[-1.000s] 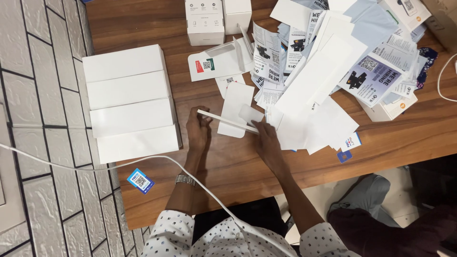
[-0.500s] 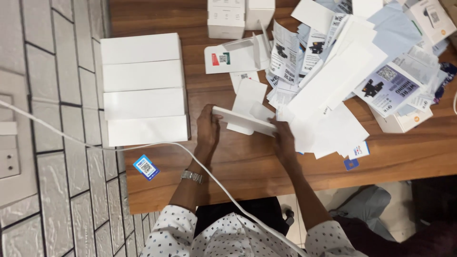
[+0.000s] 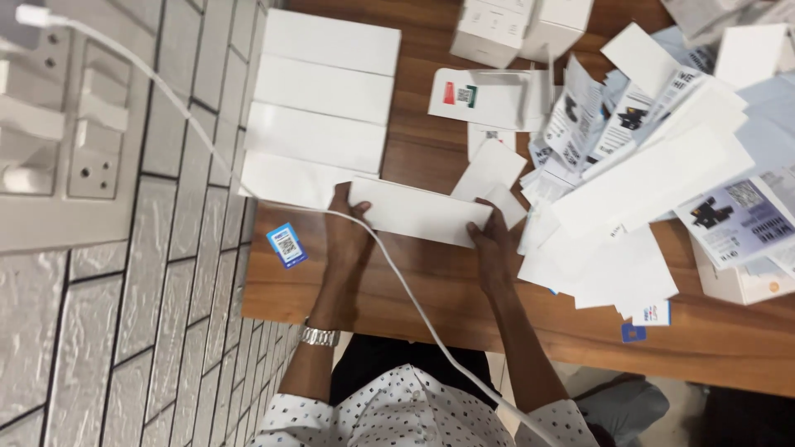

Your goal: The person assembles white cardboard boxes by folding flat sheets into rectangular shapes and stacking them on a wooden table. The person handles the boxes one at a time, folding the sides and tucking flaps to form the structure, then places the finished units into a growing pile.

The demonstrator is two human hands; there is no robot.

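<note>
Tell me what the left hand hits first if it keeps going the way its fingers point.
Probably the nearest white box in the row of four; the left hand already holds another long box beside it. Depth is unclear.

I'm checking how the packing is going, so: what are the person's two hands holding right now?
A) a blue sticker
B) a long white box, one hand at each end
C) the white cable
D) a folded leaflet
B: the left hand and right hand grip opposite ends of the long white box, beside the row of white boxes.
</note>
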